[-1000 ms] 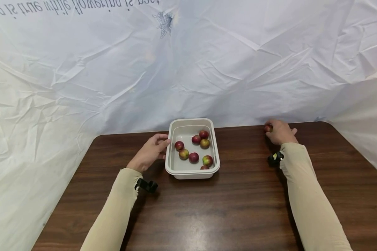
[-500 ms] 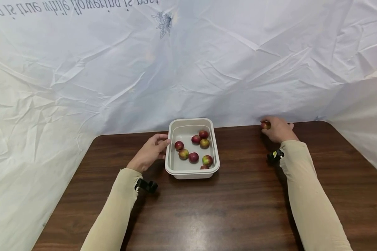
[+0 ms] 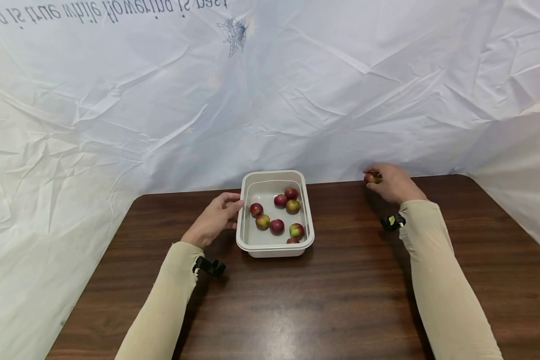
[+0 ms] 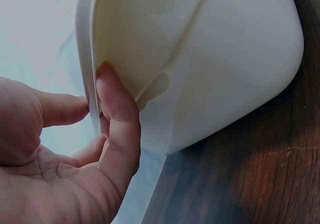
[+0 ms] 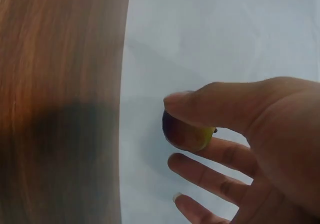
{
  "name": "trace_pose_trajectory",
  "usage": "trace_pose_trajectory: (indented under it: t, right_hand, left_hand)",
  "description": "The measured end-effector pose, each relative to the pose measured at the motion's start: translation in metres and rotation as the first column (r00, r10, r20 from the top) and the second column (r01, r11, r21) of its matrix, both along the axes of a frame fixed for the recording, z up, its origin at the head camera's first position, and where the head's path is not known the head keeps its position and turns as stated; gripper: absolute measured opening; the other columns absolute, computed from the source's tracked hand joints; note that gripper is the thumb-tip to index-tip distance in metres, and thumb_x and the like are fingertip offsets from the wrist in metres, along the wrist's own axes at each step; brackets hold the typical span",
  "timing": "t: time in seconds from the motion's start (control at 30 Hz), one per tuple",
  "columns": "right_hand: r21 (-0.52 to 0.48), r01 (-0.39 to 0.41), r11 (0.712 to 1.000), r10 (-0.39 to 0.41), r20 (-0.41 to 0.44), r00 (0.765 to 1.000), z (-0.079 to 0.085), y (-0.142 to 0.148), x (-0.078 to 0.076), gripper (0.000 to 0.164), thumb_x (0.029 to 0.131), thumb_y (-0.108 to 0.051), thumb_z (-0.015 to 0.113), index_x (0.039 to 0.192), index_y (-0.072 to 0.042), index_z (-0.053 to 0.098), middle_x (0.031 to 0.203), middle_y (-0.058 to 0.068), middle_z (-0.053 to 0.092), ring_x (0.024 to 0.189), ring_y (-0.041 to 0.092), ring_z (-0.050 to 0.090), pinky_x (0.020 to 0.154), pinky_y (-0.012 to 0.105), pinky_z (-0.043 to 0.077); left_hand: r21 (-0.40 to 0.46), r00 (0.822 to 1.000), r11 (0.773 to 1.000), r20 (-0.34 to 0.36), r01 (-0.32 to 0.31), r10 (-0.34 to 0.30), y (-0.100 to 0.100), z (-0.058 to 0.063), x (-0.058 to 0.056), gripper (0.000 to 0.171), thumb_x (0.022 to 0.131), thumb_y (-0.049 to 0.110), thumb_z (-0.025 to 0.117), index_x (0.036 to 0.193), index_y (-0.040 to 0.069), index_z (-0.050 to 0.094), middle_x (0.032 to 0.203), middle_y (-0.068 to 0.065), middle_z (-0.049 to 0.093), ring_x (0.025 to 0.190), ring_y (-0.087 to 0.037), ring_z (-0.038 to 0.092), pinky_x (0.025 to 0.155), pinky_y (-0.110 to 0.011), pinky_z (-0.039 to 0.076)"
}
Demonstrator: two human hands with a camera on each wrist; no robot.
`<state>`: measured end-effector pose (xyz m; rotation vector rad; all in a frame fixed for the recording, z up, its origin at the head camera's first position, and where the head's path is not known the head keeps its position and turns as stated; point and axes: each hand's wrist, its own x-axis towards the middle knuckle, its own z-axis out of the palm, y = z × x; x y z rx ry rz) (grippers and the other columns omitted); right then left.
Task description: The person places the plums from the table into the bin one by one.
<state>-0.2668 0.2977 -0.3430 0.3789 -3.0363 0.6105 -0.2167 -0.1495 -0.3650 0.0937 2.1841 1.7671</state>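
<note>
In the head view, my left hand point(image 3: 213, 217) is at the left side of a white plastic container point(image 3: 310, 220). The left wrist view shows its thumb and curled fingers pinching the container rim point(image 4: 86, 44). My right hand point(image 3: 396, 183) is near the far table edge, well right of the container. Between its thumb and index finger it pinches a small round red and yellow-green fruit point(image 5: 187, 134) with a short stem. The other fingers spread beneath, apart from the fruit. Several similar fruits point(image 3: 276, 226) lie loose on the container floor.
The dark wood-grain table point(image 3: 342, 300) ends close behind the container. White creased sheeting point(image 3: 184, 100) hangs along the back and both sides, with printed lettering at the upper left. Black wrist-camera mounts point(image 3: 210, 266) sit on both sleeves.
My right hand has moved left and slightly farther back, carrying the small fruit toward the container. My left hand, the container and the fruits inside have stayed in place.
</note>
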Motion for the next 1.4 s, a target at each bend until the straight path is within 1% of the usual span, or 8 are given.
trace_pose_trajectory:
  t: [0.2,0.37,0.57,0.83,1.03,1.23,1.4]
  right_hand:
    - [0.003,-0.035,0.999,0.035,-0.019,0.999,0.006,-0.009,0.002,0.041,0.097,-0.013,0.066,0.135,0.001,0.059,0.13,0.029,0.063,0.12,0.048,0.057,0.101,0.064,0.045]
    - [-0.01,-0.052,0.999,0.052,-0.009,0.999,0.012,-0.017,0.005,0.042,0.098,-0.013,0.066,0.137,0.001,0.058,0.13,0.028,0.063,0.12,0.047,0.058,0.1,0.064,0.045]
    - [0.008,-0.077,0.997,0.077,-0.022,0.997,0.016,-0.027,0.007,0.04,0.098,-0.013,0.067,0.136,0.0,0.06,0.129,0.026,0.064,0.119,0.045,0.059,0.098,0.063,0.046]
    - [0.001,-0.117,0.993,0.117,0.0,0.993,0.02,-0.035,0.01,0.04,0.099,-0.011,0.067,0.137,-0.002,0.06,0.132,0.023,0.062,0.125,0.043,0.055,0.101,0.062,0.046]
    - [0.003,-0.16,0.987,0.16,-0.032,0.987,0.026,-0.04,0.012,0.039,0.097,-0.009,0.069,0.135,-0.002,0.062,0.131,0.022,0.064,0.126,0.042,0.055,0.103,0.061,0.046]
    - [0.009,-0.204,0.979,0.204,-0.081,0.976,0.033,-0.053,0.017,0.037,0.096,-0.01,0.071,0.132,-0.004,0.065,0.129,0.019,0.067,0.126,0.041,0.056,0.106,0.06,0.044]
    - [0.029,-0.236,0.971,0.237,-0.108,0.965,0.034,-0.063,0.019,0.036,0.095,-0.011,0.072,0.13,-0.005,0.066,0.126,0.018,0.068,0.125,0.041,0.056,0.106,0.06,0.043]
  left_hand:
    - [0.001,1.0,1.0,0.0,0.003,-0.003,0.0,0.0,0.0,0.045,0.109,0.027,0.05,0.148,0.005,0.042,0.139,-0.024,0.053,0.115,-0.033,0.062,0.08,-0.03,0.059]
    - [-0.002,1.0,1.0,-0.002,0.006,-0.006,0.0,0.001,0.0,0.045,0.109,0.027,0.05,0.148,0.005,0.041,0.139,-0.025,0.053,0.116,-0.033,0.062,0.08,-0.03,0.059]
    - [-0.002,1.0,1.0,0.0,0.009,-0.009,-0.001,0.001,0.0,0.046,0.109,0.027,0.05,0.149,0.005,0.04,0.14,-0.025,0.052,0.117,-0.035,0.061,0.08,-0.03,0.059]
    - [-0.01,1.0,1.0,-0.003,0.011,-0.011,-0.001,-0.001,-0.001,0.048,0.109,0.028,0.051,0.149,0.005,0.04,0.139,-0.024,0.053,0.115,-0.032,0.063,0.081,-0.031,0.059]
    - [-0.007,1.0,1.0,-0.002,0.01,-0.01,-0.001,0.0,-0.001,0.047,0.109,0.029,0.051,0.149,0.006,0.042,0.138,-0.023,0.054,0.115,-0.032,0.063,0.08,-0.031,0.059]
    - [-0.006,1.0,1.0,0.004,0.002,-0.002,0.0,0.001,0.0,0.045,0.109,0.028,0.051,0.148,0.006,0.043,0.137,-0.023,0.055,0.114,-0.031,0.063,0.08,-0.031,0.06]
    - [-0.008,1.0,1.0,0.003,0.001,-0.001,-0.001,0.0,-0.001,0.046,0.109,0.028,0.051,0.148,0.006,0.042,0.137,-0.023,0.055,0.114,-0.031,0.063,0.08,-0.031,0.059]
